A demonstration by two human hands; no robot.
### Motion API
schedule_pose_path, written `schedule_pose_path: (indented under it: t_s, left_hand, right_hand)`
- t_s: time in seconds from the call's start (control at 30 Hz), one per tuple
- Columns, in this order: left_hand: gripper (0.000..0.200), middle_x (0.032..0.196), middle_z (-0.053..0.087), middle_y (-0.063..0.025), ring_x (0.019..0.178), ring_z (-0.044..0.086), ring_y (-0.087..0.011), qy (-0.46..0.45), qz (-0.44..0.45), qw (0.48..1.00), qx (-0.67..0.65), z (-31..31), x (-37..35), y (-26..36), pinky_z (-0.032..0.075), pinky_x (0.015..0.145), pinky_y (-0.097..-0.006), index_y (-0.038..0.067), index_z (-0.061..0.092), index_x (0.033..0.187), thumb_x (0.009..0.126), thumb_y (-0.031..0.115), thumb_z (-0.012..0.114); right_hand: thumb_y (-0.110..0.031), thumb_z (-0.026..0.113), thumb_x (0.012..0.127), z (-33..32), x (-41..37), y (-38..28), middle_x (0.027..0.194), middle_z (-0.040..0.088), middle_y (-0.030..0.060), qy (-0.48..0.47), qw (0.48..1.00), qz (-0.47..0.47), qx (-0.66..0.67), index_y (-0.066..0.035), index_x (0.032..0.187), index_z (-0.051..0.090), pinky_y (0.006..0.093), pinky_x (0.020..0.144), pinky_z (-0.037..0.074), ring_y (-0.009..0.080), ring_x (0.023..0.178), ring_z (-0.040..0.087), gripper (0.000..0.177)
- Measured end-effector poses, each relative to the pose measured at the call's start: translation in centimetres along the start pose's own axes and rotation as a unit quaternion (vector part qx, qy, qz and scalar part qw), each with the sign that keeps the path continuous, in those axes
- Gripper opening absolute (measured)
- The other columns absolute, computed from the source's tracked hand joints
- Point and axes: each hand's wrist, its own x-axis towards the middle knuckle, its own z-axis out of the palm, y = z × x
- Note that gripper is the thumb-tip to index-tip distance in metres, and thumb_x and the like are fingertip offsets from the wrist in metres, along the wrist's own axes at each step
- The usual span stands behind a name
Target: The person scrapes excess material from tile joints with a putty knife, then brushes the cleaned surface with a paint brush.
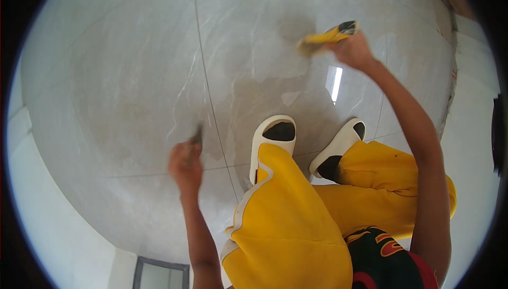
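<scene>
My right hand (353, 52) is closed around a yellow brush (329, 35) with a dark end, its tan bristles turned down close to the floor. Motion smears the bristle end. Lower down on the left, my left hand (185, 168) is wrapped round a thin, dark, flat tool (198, 134) that points up and away from me. This tool is blurred, and I cannot tell its exact kind. Under both hands lies a glossy grey tiled floor (132, 72) with pale veins. A darker, wet-looking patch (264, 94) spreads between the hands.
My feet, in white slip-on shoes (271, 125), stand on the tiles just below the patch. Yellow trousers (291, 209) cover my bent legs. Pale walls (473, 88) bound the floor at right and left. A grey-framed panel (161, 274) is at bottom left.
</scene>
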Motion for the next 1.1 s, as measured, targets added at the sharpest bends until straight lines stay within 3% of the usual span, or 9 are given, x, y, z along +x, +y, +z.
schedule_pose_path:
  t_s: [0.07, 0.17, 0.3, 0.7, 0.87, 0.9, 1.03, 1.07, 1.1]
  left_hand:
    - [0.041, 0.098, 0.065, -0.0060, 0.091, 0.058, -0.0251, -0.157, 0.110, 0.980, 0.059, 3.2, 2.5, 4.7, 0.048, 0.076, -0.0345, 0.007, 0.068, 0.103, 0.065, -0.008, 0.065]
    - [0.044, 0.110, 0.059, -0.0081, 0.099, 0.054, -0.0259, -0.239, 0.328, 0.907, 0.108, 11.6, 4.2, 7.3, 0.043, 0.086, -0.0356, 0.006, 0.060, 0.116, 0.073, 0.001, 0.061]
    - [0.043, 0.112, 0.055, -0.0105, 0.099, 0.051, -0.0256, -0.285, 0.477, 0.809, 0.190, 20.8, 3.4, 9.4, 0.041, 0.086, -0.0379, 0.002, 0.054, 0.122, 0.080, 0.011, 0.055]
    - [0.034, 0.097, 0.052, -0.0079, 0.086, 0.051, -0.0254, -0.246, 0.482, 0.827, 0.151, 28.6, 9.5, 12.0, 0.045, 0.078, -0.0390, 0.008, 0.059, 0.111, 0.077, 0.011, 0.057]
    - [0.018, 0.094, 0.060, -0.0095, 0.085, 0.059, -0.0293, -0.192, 0.489, 0.835, 0.162, 36.6, 23.9, 22.3, 0.045, 0.078, -0.0441, 0.009, 0.064, 0.099, 0.084, 0.012, 0.054]
    - [0.019, 0.098, 0.061, -0.0110, 0.089, 0.061, -0.0298, -0.208, 0.467, 0.841, 0.178, 36.9, 26.3, 24.2, 0.045, 0.079, -0.0451, 0.009, 0.064, 0.100, 0.086, 0.014, 0.054]
    - [0.024, 0.096, 0.065, -0.0158, 0.087, 0.064, -0.0317, -0.104, 0.405, 0.907, 0.037, 31.7, 31.2, 27.7, 0.048, 0.075, -0.0431, 0.004, 0.062, 0.101, 0.091, 0.023, 0.052]
    - [0.026, 0.091, 0.065, -0.0161, 0.082, 0.064, -0.0308, -0.073, 0.382, 0.921, 0.001, 29.5, 31.4, 26.7, 0.049, 0.073, -0.0409, 0.002, 0.062, 0.100, 0.092, 0.026, 0.052]
    - [0.029, 0.086, 0.064, -0.0156, 0.077, 0.063, -0.0291, -0.092, 0.322, 0.942, -0.026, 26.8, 30.9, 25.5, 0.049, 0.071, -0.0388, 0.001, 0.061, 0.097, 0.093, 0.028, 0.053]
  right_hand:
    - [-0.033, 0.072, 0.079, -3.0, -0.6, 3.6, 0.070, 0.065, 0.0148, 0.098, 0.991, 0.066, -0.058, -0.002, 0.092, 0.070, 0.0342, 0.055, 0.051, 0.0264, 0.057, 0.063, 0.034]
    - [-0.034, 0.071, 0.081, -6.1, -2.8, 3.8, 0.072, 0.066, 0.0169, 0.069, 0.954, 0.288, 0.051, 0.006, 0.088, 0.068, 0.0318, 0.052, 0.050, 0.0234, 0.057, 0.063, 0.041]
    - [-0.037, 0.069, 0.081, -4.9, -8.2, 4.6, 0.072, 0.065, 0.0162, 0.091, 0.952, 0.272, 0.103, 0.011, 0.090, 0.065, 0.0289, 0.051, 0.047, 0.0185, 0.055, 0.059, 0.049]
    - [-0.034, 0.072, 0.083, -3.6, -19.3, 4.1, 0.078, 0.063, 0.0052, 0.221, 0.791, 0.433, 0.371, 0.004, 0.095, 0.061, 0.0237, 0.056, 0.046, 0.0083, 0.064, 0.055, 0.041]
    - [-0.022, 0.073, 0.081, 1.0, -18.7, -0.7, 0.088, 0.064, 0.0073, 0.070, 0.891, 0.279, 0.352, -0.002, 0.101, 0.062, 0.0303, 0.069, 0.050, 0.0172, 0.077, 0.062, 0.030]
    - [-0.019, 0.072, 0.081, 3.8, -18.7, -3.2, 0.093, 0.066, 0.0081, 0.069, 0.849, 0.267, 0.451, -0.004, 0.108, 0.063, 0.0312, 0.073, 0.051, 0.0193, 0.082, 0.064, 0.032]
    - [-0.029, 0.071, 0.080, 6.8, -16.1, -0.7, 0.107, 0.067, 0.0094, -0.029, 0.944, 0.113, 0.308, -0.010, 0.116, 0.063, 0.0321, 0.085, 0.051, 0.0196, 0.096, 0.065, 0.042]
    - [-0.035, 0.070, 0.079, 9.2, -15.4, 3.1, 0.103, 0.069, 0.0089, 0.071, 0.840, 0.183, 0.506, -0.012, 0.113, 0.065, 0.0306, 0.084, 0.051, 0.0203, 0.091, 0.067, 0.041]
    - [-0.042, 0.070, 0.079, 7.7, -12.8, 6.8, 0.092, 0.070, 0.0087, 0.072, 0.849, 0.231, 0.470, -0.011, 0.110, 0.066, 0.0312, 0.075, 0.053, 0.0213, 0.082, 0.068, 0.044]
